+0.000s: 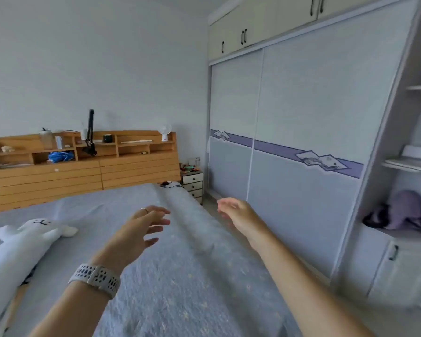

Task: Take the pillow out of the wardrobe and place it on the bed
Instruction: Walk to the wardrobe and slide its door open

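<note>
The wardrobe (301,113) fills the right side, its two pale sliding doors with a purple stripe both shut. No pillow shows; the inside is hidden. The bed (180,276), under a grey-blue cover, spreads across the lower left and middle. My left hand (141,229) hovers over the bed with fingers spread and nothing in it; a ring and a white watch strap show. My right hand (238,212) reaches toward the lower part of the wardrobe doors, fingers apart, holding nothing and not touching the door.
A long white plush toy (22,246) lies on the bed's left. A wooden headboard with shelves (83,166) stands behind. A small drawer unit (192,184) sits between bed and wardrobe. Open shelves (411,164) and a low cabinet with purple cloth are at far right.
</note>
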